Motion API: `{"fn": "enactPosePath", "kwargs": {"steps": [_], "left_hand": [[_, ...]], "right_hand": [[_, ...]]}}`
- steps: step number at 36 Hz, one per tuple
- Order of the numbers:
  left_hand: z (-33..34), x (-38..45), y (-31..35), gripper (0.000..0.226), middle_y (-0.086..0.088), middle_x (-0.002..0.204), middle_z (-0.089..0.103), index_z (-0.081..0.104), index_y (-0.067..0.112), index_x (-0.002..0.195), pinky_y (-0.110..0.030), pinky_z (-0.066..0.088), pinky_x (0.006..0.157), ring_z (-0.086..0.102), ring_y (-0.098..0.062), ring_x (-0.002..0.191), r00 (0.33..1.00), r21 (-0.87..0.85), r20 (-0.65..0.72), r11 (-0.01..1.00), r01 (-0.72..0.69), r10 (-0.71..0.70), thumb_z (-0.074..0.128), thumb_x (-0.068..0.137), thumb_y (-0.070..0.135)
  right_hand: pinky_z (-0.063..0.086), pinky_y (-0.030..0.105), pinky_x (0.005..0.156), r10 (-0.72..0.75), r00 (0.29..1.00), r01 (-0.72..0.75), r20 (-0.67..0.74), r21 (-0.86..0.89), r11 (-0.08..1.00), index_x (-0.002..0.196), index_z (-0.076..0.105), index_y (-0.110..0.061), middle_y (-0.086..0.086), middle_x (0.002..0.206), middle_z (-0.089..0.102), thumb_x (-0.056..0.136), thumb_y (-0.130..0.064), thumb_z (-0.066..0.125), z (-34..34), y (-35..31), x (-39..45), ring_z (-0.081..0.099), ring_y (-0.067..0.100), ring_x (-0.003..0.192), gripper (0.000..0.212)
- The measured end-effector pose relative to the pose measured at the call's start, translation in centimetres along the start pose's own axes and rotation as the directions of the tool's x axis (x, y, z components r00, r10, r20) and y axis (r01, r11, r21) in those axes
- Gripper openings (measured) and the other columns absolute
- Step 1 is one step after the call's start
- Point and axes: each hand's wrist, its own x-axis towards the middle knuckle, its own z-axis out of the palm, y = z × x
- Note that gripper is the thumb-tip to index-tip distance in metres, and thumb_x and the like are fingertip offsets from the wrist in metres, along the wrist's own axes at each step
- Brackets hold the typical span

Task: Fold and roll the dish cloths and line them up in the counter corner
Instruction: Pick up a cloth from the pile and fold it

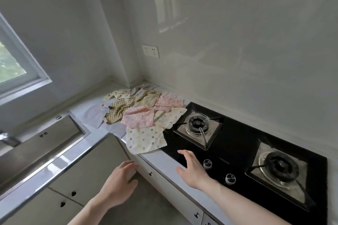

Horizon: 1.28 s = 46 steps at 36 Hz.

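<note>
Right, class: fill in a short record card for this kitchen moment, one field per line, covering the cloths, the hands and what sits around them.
cloths: pile of unfolded dish cloths spread loose on the counter near the corner
nearest cloth: cream dotted cloth, one corner lying over the gas hob
rolled cloths: none visible
left hand: empty, fingers loosely curled, in front of the cabinets
right hand: empty, fingers spread, above the hob's front edge near the knobs
left of pile: steel sink
wall: socket above the corner
</note>
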Motion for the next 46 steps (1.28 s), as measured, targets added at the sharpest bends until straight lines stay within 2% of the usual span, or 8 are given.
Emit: {"fn": "enactPosePath", "kwargs": {"steps": [11, 20, 29, 33, 35, 39, 42, 46], "left_hand": [[-2.0, 7.9, -3.2, 0.052, 0.016, 0.152, 0.039, 0.054, 0.034, 0.139, -0.022, 0.030, 0.114, 0.041, -0.009, 0.140, 0.997, -0.008, 0.052, 0.998, 0.065, -0.065, 0.059, 0.089, 0.021], [-3.4, 16.2, -5.3, 0.056, 0.010, 0.154, 0.040, 0.055, 0.035, 0.137, -0.025, 0.029, 0.118, 0.038, -0.012, 0.143, 0.982, 0.092, 0.187, 0.996, 0.005, -0.022, 0.052, 0.086, 0.012], [-3.7, 24.9, -9.8, 0.046, 0.010, 0.144, 0.048, 0.060, 0.033, 0.129, -0.023, 0.038, 0.109, 0.050, -0.010, 0.129, 0.931, 0.165, 0.333, 0.963, -0.213, 0.149, 0.053, 0.087, 0.015], [-2.3, 28.6, -13.2, 0.036, 0.014, 0.137, 0.050, 0.057, 0.043, 0.115, -0.023, 0.040, 0.103, 0.049, -0.009, 0.126, 0.876, 0.162, 0.411, 0.925, -0.343, 0.253, 0.057, 0.083, 0.027], [-0.7, 30.4, -15.5, 0.039, 0.017, 0.133, 0.048, 0.058, 0.042, 0.117, -0.022, 0.040, 0.101, 0.048, -0.008, 0.123, 0.842, 0.134, 0.433, 0.901, -0.413, 0.322, 0.058, 0.079, 0.035], [3.1, 33.4, -19.5, 0.034, 0.023, 0.112, 0.047, 0.059, 0.037, 0.104, -0.022, 0.046, 0.088, 0.048, -0.006, 0.103, 0.809, 0.084, 0.277, 0.825, -0.558, 0.519, 0.060, 0.072, 0.047], [5.6, 34.1, -21.2, 0.036, 0.017, 0.094, 0.050, 0.057, 0.028, 0.089, -0.029, 0.049, 0.076, 0.050, -0.012, 0.087, 0.779, 0.027, 0.065, 0.779, -0.626, 0.624, 0.071, 0.062, 0.046], [8.3, 35.5, -22.5, 0.044, 0.009, 0.084, 0.049, 0.057, 0.020, 0.082, -0.034, 0.045, 0.070, 0.047, -0.018, 0.075, 0.649, 0.029, -0.140, 0.658, -0.753, 0.748, 0.081, 0.054, 0.043]], "right_hand": [[0.036, 0.033, 0.116, -0.032, 0.998, 0.033, 0.052, -0.025, 0.999, 0.149, 0.038, -0.026, -0.009, 0.154, 0.030, 0.094, -0.031, 0.057, 1.3, -3.2, 9.2, 0.039, 0.013, 0.139, 0.058], [0.037, 0.028, 0.112, 0.025, 1.000, -0.025, -0.012, -0.027, 0.999, 0.144, 0.043, -0.030, -0.014, 0.149, 0.035, 0.094, -0.032, 0.059, 2.1, -2.4, 13.4, 0.042, 0.010, 0.135, 0.052], [0.030, 0.018, 0.112, 0.105, 0.989, -0.116, -0.105, -0.102, 0.988, 0.147, 0.040, -0.027, -0.018, 0.151, 0.028, 0.098, -0.032, 0.058, 6.1, -2.8, 18.3, 0.032, 0.006, 0.141, 0.053], [0.032, 0.017, 0.109, 0.132, 0.979, -0.159, -0.153, -0.178, 0.971, 0.148, 0.040, -0.028, -0.020, 0.151, 0.026, 0.098, -0.025, 0.054, 9.2, -2.5, 20.4, 0.034, 0.006, 0.138, 0.052], [0.030, 0.017, 0.111, 0.126, 0.974, -0.165, -0.190, -0.206, 0.965, 0.149, 0.039, -0.027, -0.019, 0.152, 0.026, 0.098, -0.023, 0.053, 10.9, -2.0, 21.7, 0.034, 0.007, 0.138, 0.053], [0.023, 0.026, 0.116, 0.109, 0.958, -0.193, -0.267, -0.316, 0.929, 0.149, 0.040, -0.032, -0.017, 0.156, 0.025, 0.096, -0.025, 0.051, 14.1, -0.6, 24.0, 0.023, 0.009, 0.146, 0.054], [0.031, 0.030, 0.109, 0.084, 0.905, -0.231, -0.417, -0.317, 0.920, 0.134, 0.053, -0.035, -0.016, 0.147, 0.042, 0.084, -0.024, 0.064, 16.9, 0.7, 24.7, 0.039, 0.014, 0.139, 0.052], [0.031, 0.032, 0.105, -0.040, 0.819, -0.197, -0.572, -0.346, 0.917, 0.121, 0.062, -0.030, -0.012, 0.135, 0.055, 0.073, -0.017, 0.073, 19.1, 2.3, 25.5, 0.048, 0.017, 0.134, 0.051]]}}
